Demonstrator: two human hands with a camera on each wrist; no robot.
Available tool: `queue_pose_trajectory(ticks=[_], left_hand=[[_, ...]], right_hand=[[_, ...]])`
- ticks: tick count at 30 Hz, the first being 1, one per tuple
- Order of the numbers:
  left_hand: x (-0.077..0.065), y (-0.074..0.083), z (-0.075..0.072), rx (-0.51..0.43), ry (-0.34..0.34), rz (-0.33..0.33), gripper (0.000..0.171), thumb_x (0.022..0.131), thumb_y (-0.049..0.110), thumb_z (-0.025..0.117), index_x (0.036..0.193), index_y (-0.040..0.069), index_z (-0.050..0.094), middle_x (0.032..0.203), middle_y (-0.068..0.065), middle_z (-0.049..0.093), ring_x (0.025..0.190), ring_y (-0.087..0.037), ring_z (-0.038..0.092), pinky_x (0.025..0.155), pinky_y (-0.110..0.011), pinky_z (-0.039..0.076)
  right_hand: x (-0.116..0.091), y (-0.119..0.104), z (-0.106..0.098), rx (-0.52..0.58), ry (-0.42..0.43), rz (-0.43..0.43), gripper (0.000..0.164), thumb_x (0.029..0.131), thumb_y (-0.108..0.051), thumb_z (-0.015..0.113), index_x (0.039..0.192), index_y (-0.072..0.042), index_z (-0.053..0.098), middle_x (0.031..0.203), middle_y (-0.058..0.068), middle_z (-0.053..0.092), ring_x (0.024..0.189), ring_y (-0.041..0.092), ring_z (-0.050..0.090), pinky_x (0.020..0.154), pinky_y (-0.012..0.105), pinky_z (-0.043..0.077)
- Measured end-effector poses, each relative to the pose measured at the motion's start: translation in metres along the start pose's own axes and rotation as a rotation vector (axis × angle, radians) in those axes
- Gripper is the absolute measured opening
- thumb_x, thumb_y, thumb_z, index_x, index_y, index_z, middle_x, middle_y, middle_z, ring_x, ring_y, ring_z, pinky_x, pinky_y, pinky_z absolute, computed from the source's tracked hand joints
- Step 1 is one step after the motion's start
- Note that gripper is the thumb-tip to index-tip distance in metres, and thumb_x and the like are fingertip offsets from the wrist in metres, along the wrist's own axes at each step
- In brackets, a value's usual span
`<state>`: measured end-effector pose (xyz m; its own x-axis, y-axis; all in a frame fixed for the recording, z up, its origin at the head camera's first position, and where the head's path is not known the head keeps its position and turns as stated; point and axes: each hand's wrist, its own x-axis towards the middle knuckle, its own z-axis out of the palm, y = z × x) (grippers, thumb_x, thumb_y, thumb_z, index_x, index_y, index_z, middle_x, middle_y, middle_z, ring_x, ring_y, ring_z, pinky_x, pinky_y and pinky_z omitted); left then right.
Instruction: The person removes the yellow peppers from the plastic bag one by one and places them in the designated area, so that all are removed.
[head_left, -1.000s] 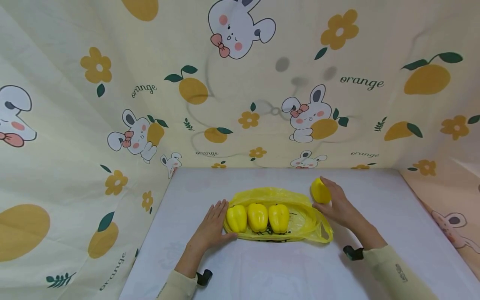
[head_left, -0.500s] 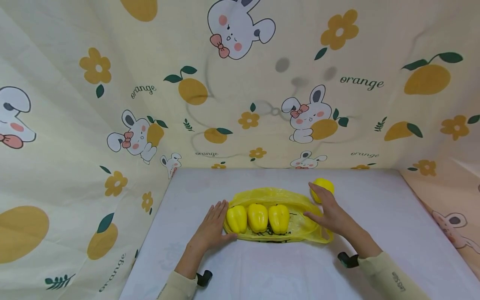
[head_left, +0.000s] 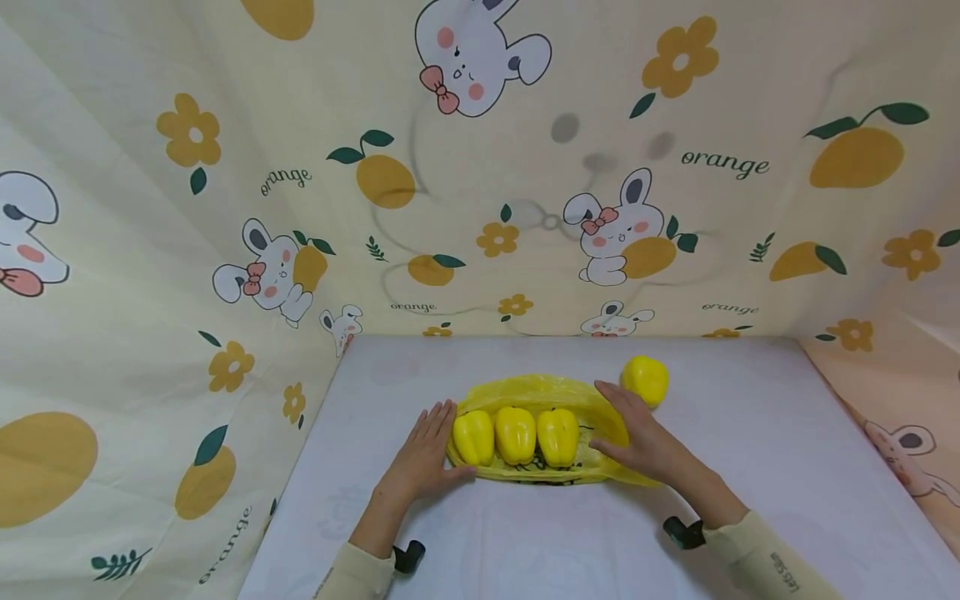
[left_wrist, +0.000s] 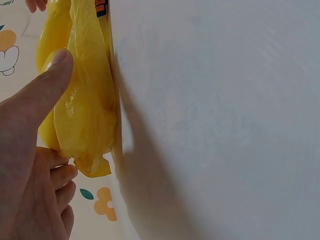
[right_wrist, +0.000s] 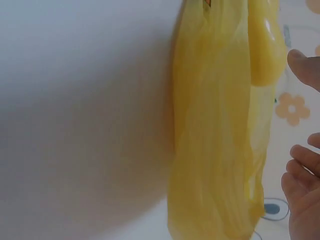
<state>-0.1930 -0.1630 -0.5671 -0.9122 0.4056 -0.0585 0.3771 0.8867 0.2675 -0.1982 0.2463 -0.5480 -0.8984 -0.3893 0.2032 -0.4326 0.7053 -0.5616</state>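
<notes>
Three yellow bell peppers, a left one, a middle one and a right one, lie in a row on a spread yellow plastic bag. My left hand rests against the bag's left end, its fingers straight and together. Over the bag's right end, my right hand has thumb and fingers spread, with nothing between them. Another yellow bell pepper sits beyond that hand, apart from it. In the right wrist view, the bag hangs in loose folds beside a pepper.
A white-covered table carries everything. Behind and at both sides stands a cloth backdrop printed with rabbits, flowers and oranges. Dark wrist cameras, one on the left wrist and one on the right, sit near the sleeves.
My right hand let go of the far bell pepper, which now stands upright on the table, and moved left and nearer over the bag. The left hand stays put.
</notes>
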Motion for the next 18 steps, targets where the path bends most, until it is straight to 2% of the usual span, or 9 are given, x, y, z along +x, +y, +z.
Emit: queue_pose_trajectory(ticks=[10, 18], left_hand=[[0.0, 0.001, -0.001, 0.002, 0.002, -0.005, 0.114, 0.094, 0.065, 0.073, 0.172, 0.003, 0.017, 0.18, -0.012, 0.016, 0.166, -0.029, 0.014, 0.136, -0.048, 0.01], [0.0, 0.0, 0.001, 0.001, -0.009, -0.007, 0.115, 0.094, 0.064, 0.073, 0.172, 0.003, 0.015, 0.18, -0.012, 0.015, 0.167, -0.029, 0.014, 0.136, -0.048, 0.01]], right_hand=[[-0.003, -0.014, 0.013, 0.042, -0.013, -0.022, 0.096, 0.09, -0.022, 0.09, 0.166, -0.006, 0.033, 0.166, 0.023, 0.036, 0.149, 0.047, 0.039, 0.115, 0.069, 0.044], [-0.005, -0.018, 0.023, 0.025, -0.031, -0.031, 0.094, 0.091, -0.024, 0.089, 0.166, -0.007, 0.035, 0.165, 0.023, 0.04, 0.148, 0.047, 0.042, 0.115, 0.068, 0.046]])
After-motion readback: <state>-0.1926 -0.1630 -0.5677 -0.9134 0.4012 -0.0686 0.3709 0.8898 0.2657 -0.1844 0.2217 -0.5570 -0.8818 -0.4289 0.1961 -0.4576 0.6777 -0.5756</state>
